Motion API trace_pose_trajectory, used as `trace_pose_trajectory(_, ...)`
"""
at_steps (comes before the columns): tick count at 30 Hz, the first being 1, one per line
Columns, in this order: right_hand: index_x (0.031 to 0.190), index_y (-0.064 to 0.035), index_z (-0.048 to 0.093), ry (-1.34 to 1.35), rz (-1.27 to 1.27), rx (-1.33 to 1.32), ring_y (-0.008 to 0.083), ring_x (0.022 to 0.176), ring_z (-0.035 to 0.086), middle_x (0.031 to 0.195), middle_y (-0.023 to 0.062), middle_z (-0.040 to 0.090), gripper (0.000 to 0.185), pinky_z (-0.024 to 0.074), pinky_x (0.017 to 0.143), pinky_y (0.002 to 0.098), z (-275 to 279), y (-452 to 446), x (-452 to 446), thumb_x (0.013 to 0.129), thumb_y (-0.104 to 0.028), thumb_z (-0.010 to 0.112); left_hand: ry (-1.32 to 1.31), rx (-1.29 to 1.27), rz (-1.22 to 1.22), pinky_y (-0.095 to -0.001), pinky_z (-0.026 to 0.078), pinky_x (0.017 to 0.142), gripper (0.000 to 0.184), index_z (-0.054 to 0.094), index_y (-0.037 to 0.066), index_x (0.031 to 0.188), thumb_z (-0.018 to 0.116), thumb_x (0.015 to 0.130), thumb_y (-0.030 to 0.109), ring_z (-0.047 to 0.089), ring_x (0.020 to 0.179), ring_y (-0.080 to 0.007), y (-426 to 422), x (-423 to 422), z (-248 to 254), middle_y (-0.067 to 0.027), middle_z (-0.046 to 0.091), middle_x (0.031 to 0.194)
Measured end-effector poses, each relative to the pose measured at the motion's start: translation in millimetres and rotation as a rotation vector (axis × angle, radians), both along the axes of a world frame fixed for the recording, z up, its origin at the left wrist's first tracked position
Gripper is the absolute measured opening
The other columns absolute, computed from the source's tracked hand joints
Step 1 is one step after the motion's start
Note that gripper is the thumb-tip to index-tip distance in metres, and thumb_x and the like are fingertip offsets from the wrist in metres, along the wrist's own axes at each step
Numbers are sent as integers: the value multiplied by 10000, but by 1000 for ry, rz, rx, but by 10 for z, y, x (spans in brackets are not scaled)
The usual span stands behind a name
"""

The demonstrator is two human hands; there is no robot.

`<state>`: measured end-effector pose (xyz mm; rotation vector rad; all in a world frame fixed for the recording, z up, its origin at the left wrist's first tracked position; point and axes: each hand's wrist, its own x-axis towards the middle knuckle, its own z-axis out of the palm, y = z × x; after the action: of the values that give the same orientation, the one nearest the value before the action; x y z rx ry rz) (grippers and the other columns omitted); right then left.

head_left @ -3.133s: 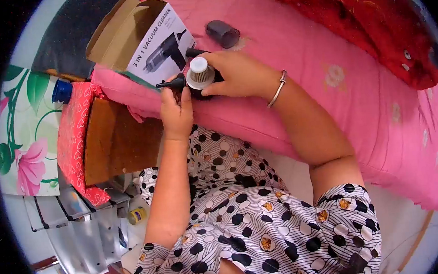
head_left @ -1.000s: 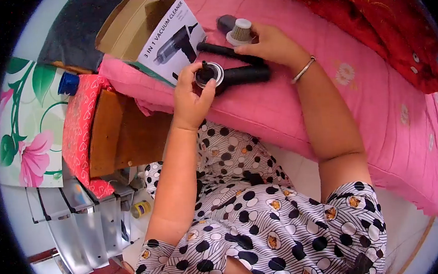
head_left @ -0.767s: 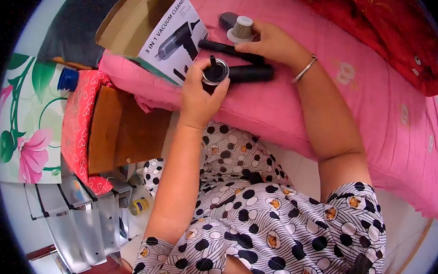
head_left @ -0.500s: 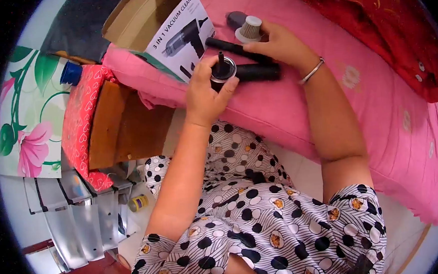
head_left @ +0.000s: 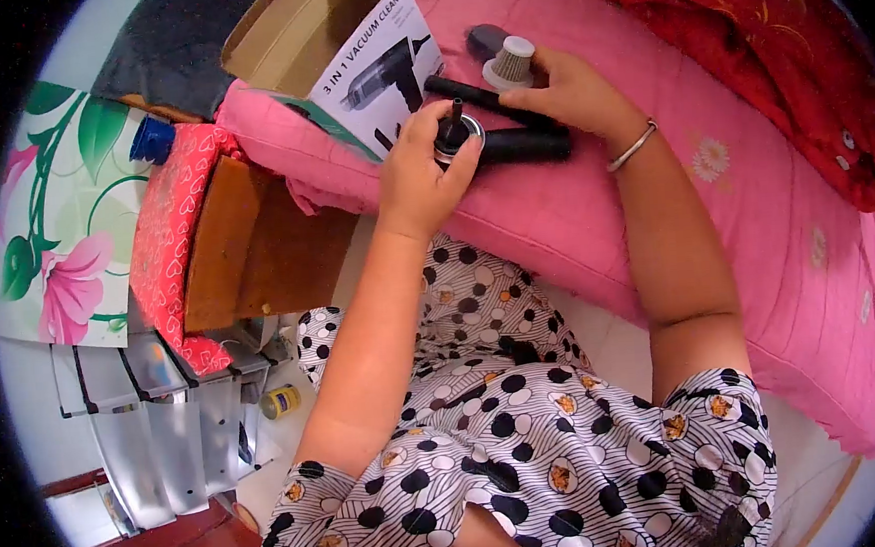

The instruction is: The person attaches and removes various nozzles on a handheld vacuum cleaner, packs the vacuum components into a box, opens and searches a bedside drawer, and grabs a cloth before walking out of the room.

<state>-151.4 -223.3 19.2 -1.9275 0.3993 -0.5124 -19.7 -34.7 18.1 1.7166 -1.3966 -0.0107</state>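
My left hand (head_left: 426, 169) is closed around the rim of a black handheld vacuum cleaner (head_left: 525, 145), whose silver ring and dark centre post point up toward me. The vacuum's long black body lies to the right on the pink bed. Fingers of my right hand (head_left: 582, 92) curl against a white pleated filter (head_left: 514, 61), with the thumb extended below it; part of this grip is hidden. Between my hands a slim black tube (head_left: 482, 92) lies slanted on the bed. A dark translucent dust cup (head_left: 486, 42) rests just behind the filter.
An opened vacuum cleaner box (head_left: 370, 72) stands on the bed beyond my left hand. Red cloth (head_left: 774, 42) lies at the right on the pink bedcover (head_left: 684, 208). Left are a wooden cabinet (head_left: 266, 249), a blue cup (head_left: 152, 140) and a yellow-labelled jar (head_left: 280, 401).
The whole view has shifted slightly, so everything sits a little further right. Both hands keep nearly the same places on the vacuum cleaner and at the filter.
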Motion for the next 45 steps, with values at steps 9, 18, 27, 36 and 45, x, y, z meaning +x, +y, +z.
trace_pose_trajectory(9, 1175, -57, 590, 75, -136, -258, 292, 972, 648, 1068, 154, 665, 513, 498, 869, 366, 82, -24, -122, 728, -219, 782, -75, -31, -71, -403, 474, 797, 438, 541, 36, 1039, 738, 701, 235, 590, 924, -340, 34, -56, 11, -162, 606, 1001)
trace_pose_trajectory(18, 1101, -53, 622, -39, 91, -573, 312, 824, 650, 892, 141, 665, 422, 516, 738, 386, 638, 455, -295, 704, -135, 743, -139, -128, -20, -424, 475, 790, 519, 525, 40, 1076, 772, 660, 228, 595, 892, -352, 49, -92, -119, -159, 612, 981)
trace_pose_trajectory(27, 978, -53, 653, -222, 252, -576, 281, 756, 635, 845, 137, 645, 259, 509, 670, 357, 485, 534, -111, 743, -146, 713, -61, -178, -30, -407, 498, 771, 543, 515, 57, 1101, 785, 662, 224, 617, 900, -342, 61, -176, -62, -145, 635, 976)
trace_pose_trajectory(36, 971, -67, 624, -134, 78, -828, 347, 870, 589, 874, 146, 620, 200, 472, 800, 431, 489, 767, 15, 773, -90, 615, 143, 94, 197, -431, 502, 710, 418, 533, 81, 1040, 712, 715, 274, 625, 870, -380, -132, -189, 32, -184, 650, 918)
trace_pose_trajectory(45, 958, -61, 645, -268, 1, -565, 340, 875, 599, 893, 155, 639, 199, 472, 779, 420, 166, 643, 152, 779, -147, 632, -61, -59, 237, -430, 520, 727, 574, 514, 97, 1142, 747, 685, 356, 641, 883, -365, -218, -20, -197, -165, 659, 963)
